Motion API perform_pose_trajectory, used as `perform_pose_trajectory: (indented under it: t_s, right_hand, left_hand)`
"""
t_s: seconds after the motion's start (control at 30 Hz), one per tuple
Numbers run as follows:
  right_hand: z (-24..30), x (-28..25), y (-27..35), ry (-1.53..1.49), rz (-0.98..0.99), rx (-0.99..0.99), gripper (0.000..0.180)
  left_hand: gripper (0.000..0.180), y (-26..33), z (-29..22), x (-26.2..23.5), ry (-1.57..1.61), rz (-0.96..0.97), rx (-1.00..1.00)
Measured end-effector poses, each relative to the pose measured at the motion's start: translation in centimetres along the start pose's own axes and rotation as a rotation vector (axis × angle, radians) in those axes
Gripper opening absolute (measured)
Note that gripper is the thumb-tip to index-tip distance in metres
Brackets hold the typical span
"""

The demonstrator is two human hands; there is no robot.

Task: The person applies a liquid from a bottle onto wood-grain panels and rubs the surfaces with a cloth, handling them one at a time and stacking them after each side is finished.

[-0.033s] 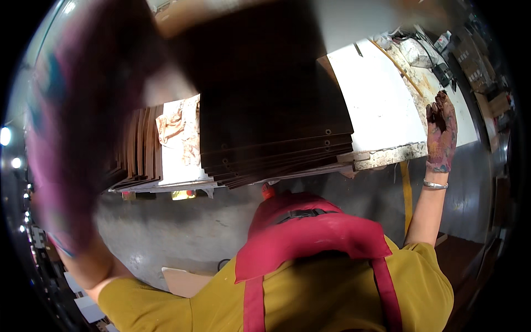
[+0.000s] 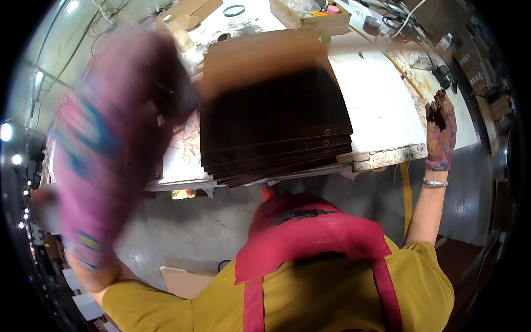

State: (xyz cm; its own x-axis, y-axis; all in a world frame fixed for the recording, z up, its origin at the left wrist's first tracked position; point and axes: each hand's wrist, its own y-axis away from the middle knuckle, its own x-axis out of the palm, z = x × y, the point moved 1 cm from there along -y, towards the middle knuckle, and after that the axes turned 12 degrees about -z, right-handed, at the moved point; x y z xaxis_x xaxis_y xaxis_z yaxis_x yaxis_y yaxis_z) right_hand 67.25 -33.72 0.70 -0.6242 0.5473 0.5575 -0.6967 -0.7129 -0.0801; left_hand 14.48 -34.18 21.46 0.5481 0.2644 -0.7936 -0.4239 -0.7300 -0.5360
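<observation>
My left hand, in a pink glove with blue patches, is raised large at the left of the view. Motion smears its fingers; a dark greyish patch shows at its edge, too blurred to name. It is left of a stack of dark brown panels with small round holes near their front corners. The top panel's far part looks lighter brown and blurred. At the far right, my right hand wears a stained glove. Its fingers are curled and apart from the thumb, dark at the tips, with nothing discernible in them.
More brown panels stand partly hidden behind my left arm. The white worktable carries a box of small items, a green ring, a bottle, a long thin stick, and cables. Grey floor lies below.
My left hand has shifted right and is still blurred. The blurred dark and pale shapes over the table's far side have mostly gone, uncovering the box and bottle. My right hand stays put.
</observation>
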Motion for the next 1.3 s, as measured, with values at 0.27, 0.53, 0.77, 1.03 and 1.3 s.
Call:
perform_pose_trajectory:
  t_s: [0.27,0.53,0.77,1.03,1.3]
  right_hand:
    - [-1.6,8.5,3.2,-0.085,0.411,0.087,0.027]
    - [-8.2,13.4,12.8,-0.005,0.327,0.427,0.027]
    - [-13.2,12.3,11.4,-0.193,0.248,0.328,0.029]
    - [-11.7,13.9,12.8,-0.113,0.162,0.265,0.032]
    - [-11.6,14.0,12.6,-0.059,0.259,0.28,0.032]
  left_hand:
    - [0.049,11.9,-3.1,14.4,-0.64,0.319,0.319]
    - [0.052,6.1,-0.3,17.6,-0.008,0.396,0.111]
    - [0.06,-2.1,6.2,30.5,0.068,0.172,0.317]
    - [0.049,0.0,35.6,20.4,-0.073,-0.023,-0.562]
    - [0.062,3.0,30.4,23.3,0.665,-0.235,-0.968]
